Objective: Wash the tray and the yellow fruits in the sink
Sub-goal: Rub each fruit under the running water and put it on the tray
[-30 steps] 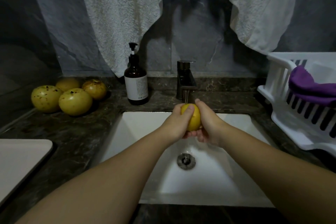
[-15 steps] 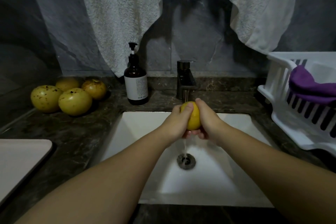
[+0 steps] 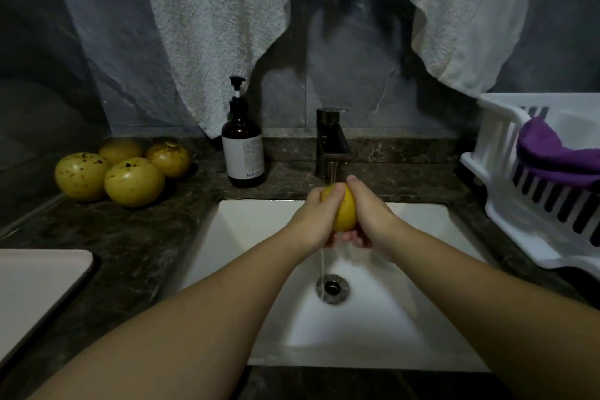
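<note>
A tray (image 3: 39, 282) lies flat on the dark counter (image 3: 136, 237), well to the left of the hands and nearer the person. Farther back on the left, four spotted yellow fruits (image 3: 133, 181) sit clustered together on the counter, touching or nearly touching one another. Between them and the hands stands a brown pump bottle (image 3: 243, 149) with a white label, upright against the back of the counter.

In the middle, both forearms reach out over a white sink (image 3: 253, 237). The left hand (image 3: 313, 221) curls round the left side of a yellow fruit (image 3: 344, 209), its thumb laid across the top of the fruit. The right hand (image 3: 368, 219) wraps the right side, thumb pointing up beside the fruit and fingers curled underneath. The fruit is cupped between the two palms, only a narrow strip of peel showing.

Just behind the hands stands a dark tap (image 3: 331, 141). A thin stream of water (image 3: 332, 172) falls from it onto the fruit, and more water runs off below the hands toward the drain (image 3: 332, 288), which sits directly beneath them.

To the right of the hands, a white rack (image 3: 506, 178) rests on the counter with a purple cloth (image 3: 558, 156) draped inside it. Pale towels (image 3: 207, 26) hang on the wall above.
</note>
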